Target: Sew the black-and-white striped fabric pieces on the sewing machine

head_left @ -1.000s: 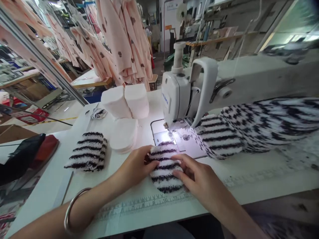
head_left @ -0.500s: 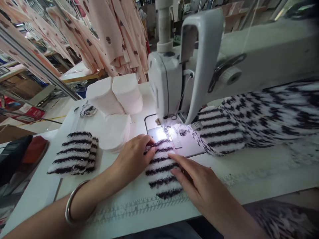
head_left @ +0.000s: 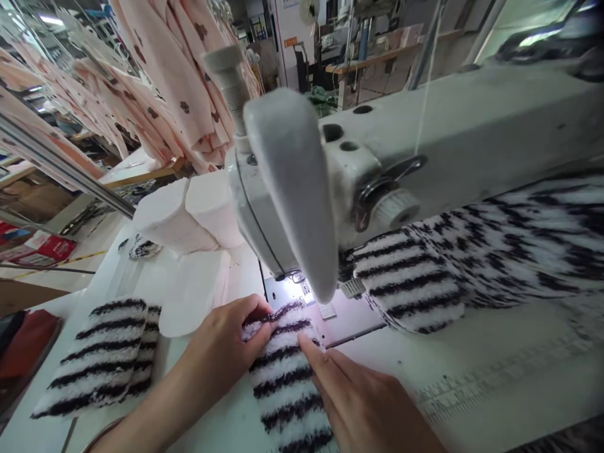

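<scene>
Left hand (head_left: 232,336) pinches striped fabric (head_left: 289,384) by its edge, near the sewing machine (head_left: 453,138).

White tabletop (head_left: 514,402) runs across lower half of frame, w/ ruler marks (head_left: 457,401) lower R. On it: sewing machine (head_left: 453,138), ctr to upper R; fuzzy b/w striped piece (head_left: 290,384), btm ctr; b/w striped bundle (head_left: 101,352), lower L; 3 white stacks (head_left: 191,296), L of ctr; small b/w scrap (head_left: 143,248), mid-L; b/w fuzzy pile (head_left: 410,283), mid-R.
</scene>
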The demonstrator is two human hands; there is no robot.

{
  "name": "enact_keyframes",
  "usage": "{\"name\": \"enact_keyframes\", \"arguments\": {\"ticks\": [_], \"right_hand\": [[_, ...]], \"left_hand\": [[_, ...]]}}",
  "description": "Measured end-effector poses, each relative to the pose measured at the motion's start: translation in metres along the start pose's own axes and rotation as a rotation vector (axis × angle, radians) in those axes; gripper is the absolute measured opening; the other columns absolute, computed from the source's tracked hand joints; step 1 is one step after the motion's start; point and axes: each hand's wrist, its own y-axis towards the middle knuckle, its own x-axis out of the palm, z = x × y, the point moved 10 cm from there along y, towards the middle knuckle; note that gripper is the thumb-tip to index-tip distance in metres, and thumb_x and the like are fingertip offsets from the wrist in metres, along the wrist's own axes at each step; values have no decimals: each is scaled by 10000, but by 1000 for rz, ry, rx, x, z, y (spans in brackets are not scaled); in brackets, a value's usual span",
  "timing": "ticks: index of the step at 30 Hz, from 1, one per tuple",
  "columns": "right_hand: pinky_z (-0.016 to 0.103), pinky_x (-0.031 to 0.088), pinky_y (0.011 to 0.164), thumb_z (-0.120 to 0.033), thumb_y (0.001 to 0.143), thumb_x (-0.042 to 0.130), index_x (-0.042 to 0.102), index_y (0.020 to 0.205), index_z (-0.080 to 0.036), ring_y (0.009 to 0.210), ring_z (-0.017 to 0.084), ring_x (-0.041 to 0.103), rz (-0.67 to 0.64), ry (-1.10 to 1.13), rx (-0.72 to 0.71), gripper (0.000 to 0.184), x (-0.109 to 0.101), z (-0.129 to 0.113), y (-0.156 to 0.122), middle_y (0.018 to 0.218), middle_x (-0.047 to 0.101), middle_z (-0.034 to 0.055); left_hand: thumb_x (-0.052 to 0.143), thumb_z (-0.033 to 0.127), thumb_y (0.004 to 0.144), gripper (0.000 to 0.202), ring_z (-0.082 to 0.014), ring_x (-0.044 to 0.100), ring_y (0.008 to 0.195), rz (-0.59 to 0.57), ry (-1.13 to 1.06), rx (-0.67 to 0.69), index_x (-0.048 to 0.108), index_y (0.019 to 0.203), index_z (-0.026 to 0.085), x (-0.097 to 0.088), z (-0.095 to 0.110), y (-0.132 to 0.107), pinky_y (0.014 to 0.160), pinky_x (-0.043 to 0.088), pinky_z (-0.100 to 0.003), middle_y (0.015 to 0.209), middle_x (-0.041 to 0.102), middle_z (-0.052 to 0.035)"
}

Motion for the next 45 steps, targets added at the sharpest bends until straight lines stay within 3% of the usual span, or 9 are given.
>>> {"name": "enact_keyframes", "arguments": {"ticks": [7,12,16,19,22,26,38,41,45], "right_hand": [[234,495,487,10,833,308,457,1307,-87,638,137,642,60,-15,-28,506,-7,-9,2,816,666,33],[222,501,481,-2,806,328,432,1336,-91,644,139,642,-5,19,-4,547,-1,-3,1,834,669,34],[225,513,470,-162,916,374,491,1290,-145,646,140,635,15,-49,66,392,-18,7,3,882,671,35],[280,552,644,-135,925,292,564,1210,-130,903,191,637,129,-244,-42,394,-34,-6,7,1050,665,75],[346,504,855,-39,880,218,579,1196,-110,1158,217,527,153,-421,-143,485,-24,-16,8,1245,596,70],[376,466,870,-35,865,221,560,1226,-81,1166,234,515,128,-511,-155,498,-6,-11,5,1250,591,99],[404,429,928,2,865,238,590,1186,-105,1164,221,514,295,-367,4,488,-9,3,19,1256,598,54],[403,437,942,-6,865,263,545,1248,-128,1184,220,488,239,-340,-14,492,-3,10,17,1290,573,30],[465,434,979,-20,856,286,405,1374,-154,1248,239,421,69,-247,-94,549,0,20,17,1353,498,80]], "left_hand": [[530,338,849,186,-167,640,750,-14,-19,16,630,945,213,-6,3,-1,635,481,-257,850,702,-9],[540,362,864,183,-168,643,733,-18,44,40,630,925,215,-3,2,0,622,499,-258,822,698,-6],[558,344,872,185,-181,644,789,226,151,205,609,983,205,-27,25,-13,671,540,-287,921,675,-39],[495,196,902,224,-192,625,984,368,168,369,564,1115,196,-31,52,-36,840,547,-306,1117,628,-78],[422,55,868,408,-231,551,1161,266,199,558,458,1270,119,-1,77,-50,974,505,-348,1241,576,-142],[398,21,838,478,-310,469,1249,173,245,624,371,1316,10,28,84,-46,1020,472,-441,1316,501,-230],[338,16,868,427,-284,490,1195,219,165,534,362,1286,100,20,72,-26,969,481,-500,1261,513,-196],[344,32,873,405,-286,510,1149,226,164,546,373,1273,93,21,73,-23,942,493,-502,1241,518,-194],[396,32,874,431,-273,459,1204,218,139,585,377,1301,81,13,73,-26,1000,451,-479,1296,474,-181]]}}
